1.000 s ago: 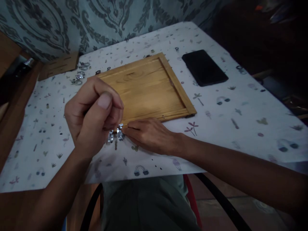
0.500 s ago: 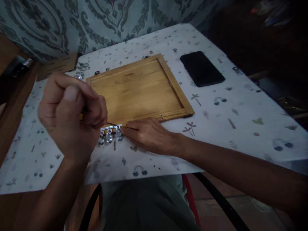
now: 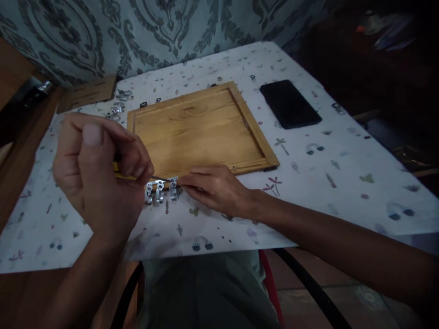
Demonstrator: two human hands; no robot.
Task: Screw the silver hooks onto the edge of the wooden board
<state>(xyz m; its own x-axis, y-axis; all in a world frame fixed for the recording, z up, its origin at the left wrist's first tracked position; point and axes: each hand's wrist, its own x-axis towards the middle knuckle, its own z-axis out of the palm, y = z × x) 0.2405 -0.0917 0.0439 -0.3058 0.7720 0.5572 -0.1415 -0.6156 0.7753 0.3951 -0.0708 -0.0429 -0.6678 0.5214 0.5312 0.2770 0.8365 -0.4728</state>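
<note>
My left hand [image 3: 103, 169] is closed around a screwdriver; a bit of its yellow handle [image 3: 124, 172] shows between the fingers. The thin dark shaft [image 3: 161, 178] points right, its tip at the rightmost of a few silver metal hooks [image 3: 173, 188]. These hooks sit along the near edge of a framed wooden board [image 3: 195, 128], their curved ends hanging toward me. Thumb and fingers of my right hand [image 3: 216, 189] are pressed together against the right side of that last hook. The fingertips there are partly hidden.
A black phone [image 3: 290, 104] lies right of the board on the patterned white tablecloth [image 3: 308, 183]. More silver hooks [image 3: 117, 108] and a cardboard piece [image 3: 89, 93] are at the back left. The patterned wall [image 3: 147, 36] borders the table's far side.
The view has shifted slightly, so the board and phone appear a little lower and to the right. The left fist has turned slightly, and more yellow handle shows. My right hand stays at the hook.
</note>
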